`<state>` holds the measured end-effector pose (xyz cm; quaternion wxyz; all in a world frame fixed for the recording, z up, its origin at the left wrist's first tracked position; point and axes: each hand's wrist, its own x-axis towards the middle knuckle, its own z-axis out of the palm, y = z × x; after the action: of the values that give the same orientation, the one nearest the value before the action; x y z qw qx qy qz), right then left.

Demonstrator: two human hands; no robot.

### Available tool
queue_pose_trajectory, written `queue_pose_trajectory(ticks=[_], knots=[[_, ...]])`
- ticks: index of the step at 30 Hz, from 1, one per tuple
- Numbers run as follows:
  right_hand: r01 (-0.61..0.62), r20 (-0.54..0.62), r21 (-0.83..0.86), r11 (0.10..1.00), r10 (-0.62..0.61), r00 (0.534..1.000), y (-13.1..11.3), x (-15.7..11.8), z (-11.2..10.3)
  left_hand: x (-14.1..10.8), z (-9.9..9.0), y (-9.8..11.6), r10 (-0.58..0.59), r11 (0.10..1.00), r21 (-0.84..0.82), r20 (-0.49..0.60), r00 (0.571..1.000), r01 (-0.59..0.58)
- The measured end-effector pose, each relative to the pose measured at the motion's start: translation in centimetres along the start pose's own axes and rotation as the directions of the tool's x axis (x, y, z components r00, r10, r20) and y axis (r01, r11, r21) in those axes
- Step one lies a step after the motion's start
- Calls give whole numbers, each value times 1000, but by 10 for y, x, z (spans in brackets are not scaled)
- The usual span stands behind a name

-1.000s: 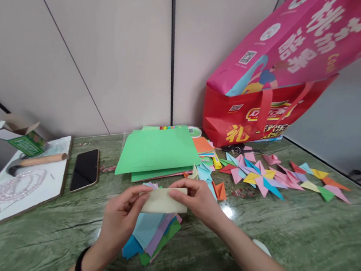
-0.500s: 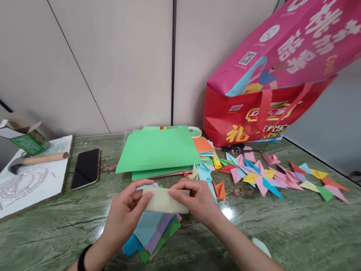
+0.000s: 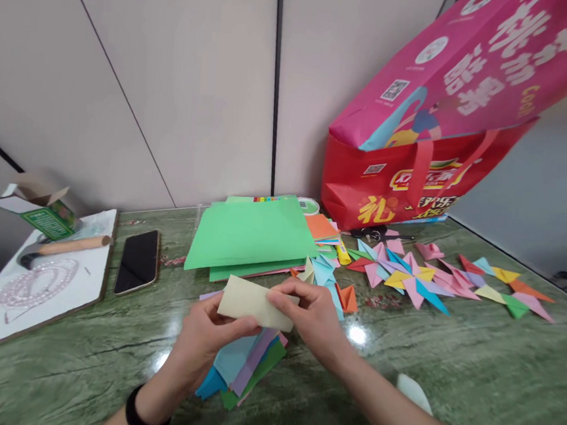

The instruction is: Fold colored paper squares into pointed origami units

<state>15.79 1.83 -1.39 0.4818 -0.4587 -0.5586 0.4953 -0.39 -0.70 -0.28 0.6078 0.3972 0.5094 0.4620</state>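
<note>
Between both hands is a pale cream piece of folded paper (image 3: 250, 302), a flat strip held above the table and tilted down to the right. My left hand (image 3: 206, 335) grips its left end, the thumb lying along the lower edge. At the right end, my right hand (image 3: 311, 314) pinches the strip between thumb and fingers. Below the hands lies a fanned pile of coloured paper sheets (image 3: 241, 361) in blue, purple and green, partly hidden by the left hand.
Green sheets (image 3: 251, 236) are stacked behind the hands. Folded paper pieces (image 3: 411, 280) spread to the right, before a red bag (image 3: 355, 186) and a pink bag (image 3: 423, 86). At left are a phone (image 3: 137, 262) and a white board (image 3: 83, 281) bearing a wooden-handled tool (image 3: 76, 247) and small box (image 3: 52, 219).
The cream paper has tilted, its left end rising and more of its face showing. My left thumb has slid right along the lower edge. The right hand keeps its pinch.
</note>
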Motion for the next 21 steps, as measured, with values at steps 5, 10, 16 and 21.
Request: queue_pose_trajectory(ticks=[5,10,16,21], knots=[[-2,0,23,1000,2,1000,-3,-3,4,-2,4,-1,3,999,43,-79,997,0],[-5,-4,52,999,5,1000,-3,-3,5,-1,5,0,-26,999,28,-114,993,30],[13,-1,29,999,-13,1000,-2,-2,3,0,2,-2,14,999,47,-75,997,-11],[17,19,-26,1000,-16,1000,-3,1,-2,-1,-2,2,41,995,94,5,999,-41]])
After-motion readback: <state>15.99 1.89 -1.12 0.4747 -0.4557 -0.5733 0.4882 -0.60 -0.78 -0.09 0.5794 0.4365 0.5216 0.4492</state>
